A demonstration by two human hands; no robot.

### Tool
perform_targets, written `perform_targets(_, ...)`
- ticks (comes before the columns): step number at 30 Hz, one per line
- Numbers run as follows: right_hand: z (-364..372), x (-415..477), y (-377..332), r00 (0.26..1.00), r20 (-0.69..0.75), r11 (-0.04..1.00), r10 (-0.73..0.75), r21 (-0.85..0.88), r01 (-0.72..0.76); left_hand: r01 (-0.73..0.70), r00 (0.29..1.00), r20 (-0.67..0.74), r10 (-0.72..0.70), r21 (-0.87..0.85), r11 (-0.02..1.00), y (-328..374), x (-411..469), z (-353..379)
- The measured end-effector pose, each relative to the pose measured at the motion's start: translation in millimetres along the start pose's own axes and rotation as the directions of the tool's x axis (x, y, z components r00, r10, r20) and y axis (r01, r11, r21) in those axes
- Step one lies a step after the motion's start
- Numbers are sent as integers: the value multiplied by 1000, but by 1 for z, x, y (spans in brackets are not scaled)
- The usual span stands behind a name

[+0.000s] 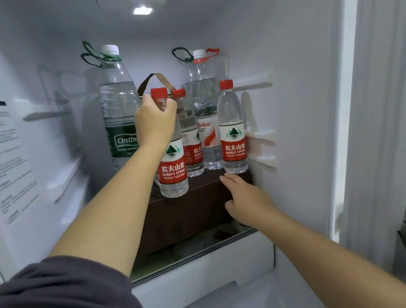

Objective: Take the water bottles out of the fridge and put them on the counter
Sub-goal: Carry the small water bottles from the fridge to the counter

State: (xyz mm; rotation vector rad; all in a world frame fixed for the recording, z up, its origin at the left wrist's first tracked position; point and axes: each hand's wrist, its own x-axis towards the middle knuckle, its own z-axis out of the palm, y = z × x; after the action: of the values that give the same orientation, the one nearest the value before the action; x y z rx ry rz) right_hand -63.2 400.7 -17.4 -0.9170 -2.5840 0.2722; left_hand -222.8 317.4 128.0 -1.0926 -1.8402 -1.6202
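Front bottle point(170, 159) hangs at the box's point(193, 214) front edge, left grip point(155, 121) wrapped round its shoulder for a straight pull out of the fridge point(283, 32). Right grip point(244, 200), fingers spread and holding nothing, reaches just under the right bottle point(231, 127), likely next.

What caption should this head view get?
Left hand grips a red-capped clear plastic water bottle in the white fridge; right hand hovers by a second bottle.

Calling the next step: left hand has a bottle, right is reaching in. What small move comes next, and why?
Probably raise the right hand and close it round the red-capped bottle at the far right. That hand is open, its fingertips just below the bottle's base, while the left hand already grips the nearer bottle just below its cap.
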Motion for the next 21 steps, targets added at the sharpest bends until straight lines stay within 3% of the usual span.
perform_targets(3,-22,10,-8,964,-264,997,25,76,-5,10,1000,-27,-10,1,1000,-7,3,3)
perform_targets(5,-40,23,-13,863,-501,981,70,194,33,19,999,-35,-18,5,1000,-11,5,5)
perform_targets(7,-62,41,-18,787,-603,949,129,306,80,27,999,-42,-27,2,1000,-12,6,6)
perform_targets(14,-93,102,-27,832,-441,798,335,603,-1,38,998,-59,-38,-4,999,-12,5,6)
perform_targets(17,-88,107,-30,834,-400,783,380,619,-59,38,997,-64,-39,-10,999,-12,4,6)
perform_targets(21,-82,104,-36,855,-396,791,336,611,-27,32,997,-70,-33,-24,999,-11,2,3)
